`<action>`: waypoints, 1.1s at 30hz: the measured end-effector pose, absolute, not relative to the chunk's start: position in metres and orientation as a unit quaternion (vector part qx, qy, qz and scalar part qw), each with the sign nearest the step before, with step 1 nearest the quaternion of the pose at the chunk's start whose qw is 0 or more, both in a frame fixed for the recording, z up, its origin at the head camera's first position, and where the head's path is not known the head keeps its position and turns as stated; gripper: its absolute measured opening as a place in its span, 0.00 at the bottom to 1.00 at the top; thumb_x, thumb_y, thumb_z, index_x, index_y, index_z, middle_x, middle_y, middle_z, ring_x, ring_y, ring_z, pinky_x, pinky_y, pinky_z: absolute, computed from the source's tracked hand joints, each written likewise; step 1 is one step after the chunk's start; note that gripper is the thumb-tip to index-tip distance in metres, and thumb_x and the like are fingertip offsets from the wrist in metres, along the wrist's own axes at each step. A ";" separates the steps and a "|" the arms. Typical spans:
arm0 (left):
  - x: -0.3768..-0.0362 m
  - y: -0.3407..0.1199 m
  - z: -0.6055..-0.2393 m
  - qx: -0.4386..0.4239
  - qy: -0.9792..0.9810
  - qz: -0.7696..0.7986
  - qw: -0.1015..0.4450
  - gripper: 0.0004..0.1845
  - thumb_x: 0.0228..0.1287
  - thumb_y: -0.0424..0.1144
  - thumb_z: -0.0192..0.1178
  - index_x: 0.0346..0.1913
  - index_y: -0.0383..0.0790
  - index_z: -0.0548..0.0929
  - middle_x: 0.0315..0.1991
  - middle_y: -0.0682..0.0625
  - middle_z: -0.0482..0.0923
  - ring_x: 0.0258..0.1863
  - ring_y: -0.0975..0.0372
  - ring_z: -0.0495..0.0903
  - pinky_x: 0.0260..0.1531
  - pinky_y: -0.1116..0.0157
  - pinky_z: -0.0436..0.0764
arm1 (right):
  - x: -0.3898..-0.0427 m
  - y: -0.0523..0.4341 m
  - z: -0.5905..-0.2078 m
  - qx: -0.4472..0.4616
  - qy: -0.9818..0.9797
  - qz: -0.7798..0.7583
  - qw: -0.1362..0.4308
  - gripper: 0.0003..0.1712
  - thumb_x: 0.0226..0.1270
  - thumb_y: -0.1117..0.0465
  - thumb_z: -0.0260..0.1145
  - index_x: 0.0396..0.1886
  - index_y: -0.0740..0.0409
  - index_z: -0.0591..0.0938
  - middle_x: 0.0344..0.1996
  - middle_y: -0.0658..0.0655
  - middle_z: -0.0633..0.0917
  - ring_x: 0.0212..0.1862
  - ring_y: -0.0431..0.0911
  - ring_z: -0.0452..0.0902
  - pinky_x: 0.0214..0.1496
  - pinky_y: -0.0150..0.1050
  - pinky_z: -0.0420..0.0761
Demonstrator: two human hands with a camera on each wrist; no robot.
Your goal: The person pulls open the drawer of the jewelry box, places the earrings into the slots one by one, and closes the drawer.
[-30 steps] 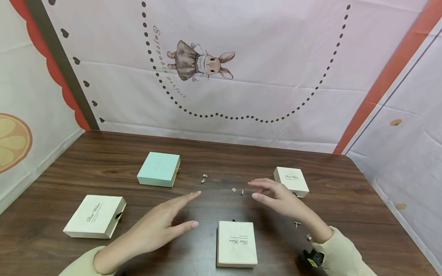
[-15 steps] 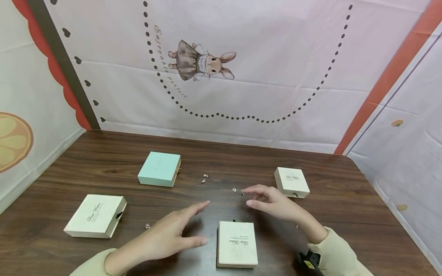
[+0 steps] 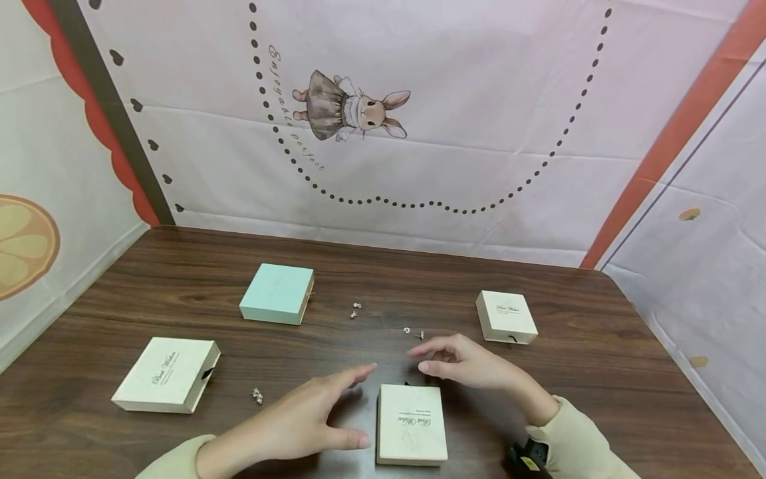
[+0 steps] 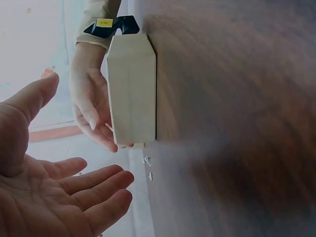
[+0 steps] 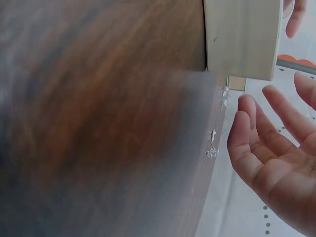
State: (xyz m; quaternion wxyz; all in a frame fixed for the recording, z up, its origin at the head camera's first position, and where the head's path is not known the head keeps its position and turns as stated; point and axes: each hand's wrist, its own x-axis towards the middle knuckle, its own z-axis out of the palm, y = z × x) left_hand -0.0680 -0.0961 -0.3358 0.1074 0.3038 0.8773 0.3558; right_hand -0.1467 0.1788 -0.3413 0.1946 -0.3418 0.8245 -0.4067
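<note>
Fingers of both hands loose and spread, nothing held. Left hand (image 3: 299,422) palm turned inward, thumb tip just beside the near cream box (image 3: 411,423), forefinger stretched toward its far left corner. Right hand (image 3: 463,362) hovers past the box's far edge, fingers slightly bent, pointing left.

Near cream box: flat on the wooden table (image 3: 120,293), at the front middle, between the two hands. Long axis runs away from the person. Lid print reads sideways. A small dark tab shows at its far edge.

Views differ. Left wrist view shows the left hand (image 4: 54,197) as an open palm, the box (image 4: 131,89) side-on as a slab, and the right hand (image 4: 91,106) close behind it; whether it touches cannot be told. Right wrist view shows the right hand (image 5: 276,153) as an open palm, one box (image 5: 242,37) wall, and small pale earrings (image 5: 213,143) on the wood beside it, much blurred. Only the head view gives the whole layout.

Around: two tiny earrings (image 3: 413,331) just beyond the right fingertips, another pair (image 3: 356,310) farther back, one bit (image 3: 257,396) left of the left hand. Mint box (image 3: 276,293) back left, large cream box (image 3: 166,374) far left, small cream box (image 3: 506,317) right. Printed rabbit (image 3: 353,110) on the backdrop.

The left thumb lies close along the near box's left side; the right hand overhangs its far edge.
</note>
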 end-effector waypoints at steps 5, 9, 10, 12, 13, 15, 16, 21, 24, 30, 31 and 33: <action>-0.067 -0.093 -0.337 0.312 0.877 0.349 0.107 0.44 0.51 0.62 0.59 0.67 0.42 0.61 0.59 0.45 0.70 0.56 0.55 0.71 0.54 0.51 0.69 | -0.146 0.176 -0.344 -0.345 0.807 -0.420 0.231 0.19 0.66 0.59 0.57 0.51 0.67 0.77 0.44 0.62 0.82 0.37 0.36 0.76 0.38 0.31 0.76; -0.067 -0.090 -0.339 0.315 0.878 0.344 0.108 0.44 0.49 0.62 0.61 0.67 0.44 0.61 0.59 0.47 0.70 0.57 0.56 0.70 0.54 0.52 0.69 | -0.145 0.174 -0.344 -0.355 0.800 -0.418 0.242 0.19 0.66 0.58 0.58 0.49 0.67 0.79 0.45 0.61 0.82 0.43 0.38 0.76 0.44 0.32 0.76; -0.067 -0.090 -0.339 0.316 0.878 0.343 0.109 0.44 0.49 0.62 0.61 0.67 0.44 0.61 0.60 0.47 0.70 0.57 0.56 0.70 0.54 0.52 0.69 | -0.144 0.174 -0.344 -0.357 0.801 -0.416 0.242 0.18 0.65 0.57 0.58 0.48 0.66 0.79 0.45 0.60 0.82 0.44 0.38 0.76 0.45 0.32 0.76; -0.067 -0.088 -0.339 0.315 0.879 0.340 0.111 0.44 0.48 0.62 0.61 0.67 0.45 0.62 0.60 0.47 0.69 0.57 0.56 0.69 0.54 0.52 0.69 | -0.144 0.173 -0.344 -0.359 0.799 -0.413 0.247 0.18 0.65 0.57 0.58 0.47 0.66 0.80 0.44 0.59 0.83 0.44 0.37 0.76 0.45 0.32 0.75; -0.067 -0.087 -0.339 0.314 0.880 0.339 0.113 0.44 0.48 0.62 0.62 0.67 0.46 0.62 0.60 0.48 0.69 0.58 0.56 0.69 0.54 0.52 0.69 | -0.144 0.172 -0.344 -0.361 0.798 -0.412 0.251 0.18 0.65 0.57 0.58 0.47 0.65 0.80 0.43 0.59 0.83 0.43 0.37 0.76 0.45 0.32 0.75; -0.067 -0.086 -0.338 0.313 0.880 0.337 0.116 0.44 0.47 0.62 0.62 0.67 0.46 0.62 0.60 0.48 0.69 0.58 0.56 0.69 0.54 0.52 0.69 | -0.145 0.171 -0.345 -0.366 0.795 -0.409 0.258 0.17 0.65 0.58 0.58 0.46 0.65 0.81 0.42 0.57 0.83 0.42 0.36 0.76 0.44 0.32 0.75; -0.066 -0.085 -0.338 0.313 0.881 0.335 0.118 0.45 0.47 0.62 0.63 0.67 0.46 0.62 0.60 0.48 0.69 0.58 0.56 0.69 0.54 0.52 0.69 | -0.145 0.170 -0.346 -0.369 0.793 -0.408 0.261 0.16 0.65 0.58 0.58 0.46 0.64 0.81 0.42 0.57 0.84 0.41 0.35 0.76 0.44 0.31 0.75; -0.067 -0.082 -0.339 0.313 0.882 0.331 0.124 0.45 0.46 0.61 0.64 0.66 0.46 0.62 0.60 0.49 0.69 0.58 0.57 0.69 0.54 0.53 0.69 | -0.146 0.168 -0.347 -0.377 0.791 -0.401 0.268 0.15 0.65 0.58 0.58 0.45 0.62 0.82 0.40 0.53 0.84 0.39 0.35 0.75 0.42 0.31 0.75; -0.067 -0.081 -0.339 0.314 0.881 0.331 0.126 0.45 0.46 0.60 0.65 0.66 0.46 0.62 0.60 0.49 0.69 0.58 0.57 0.69 0.54 0.53 0.69 | -0.147 0.167 -0.347 -0.377 0.790 -0.401 0.270 0.15 0.66 0.58 0.58 0.45 0.62 0.82 0.41 0.53 0.84 0.40 0.35 0.75 0.42 0.30 0.75; -0.067 -0.078 -0.340 0.317 0.883 0.325 0.122 0.45 0.45 0.58 0.67 0.66 0.44 0.62 0.61 0.49 0.68 0.59 0.57 0.68 0.55 0.54 0.69 | -0.148 0.167 -0.348 -0.380 0.787 -0.403 0.271 0.15 0.67 0.60 0.56 0.46 0.64 0.81 0.40 0.55 0.84 0.38 0.34 0.74 0.42 0.30 0.75; -0.067 -0.077 -0.340 0.318 0.883 0.323 0.120 0.45 0.45 0.57 0.67 0.66 0.44 0.62 0.61 0.49 0.68 0.59 0.57 0.68 0.55 0.55 0.69 | -0.148 0.167 -0.348 -0.380 0.787 -0.403 0.270 0.15 0.67 0.60 0.56 0.46 0.64 0.81 0.40 0.55 0.84 0.38 0.34 0.75 0.42 0.30 0.75; -0.067 -0.076 -0.341 0.319 0.884 0.321 0.114 0.45 0.45 0.56 0.68 0.65 0.43 0.63 0.61 0.49 0.68 0.59 0.57 0.68 0.55 0.55 0.69 | -0.148 0.167 -0.349 -0.382 0.786 -0.404 0.269 0.15 0.67 0.61 0.56 0.46 0.65 0.81 0.40 0.55 0.84 0.38 0.33 0.75 0.42 0.30 0.75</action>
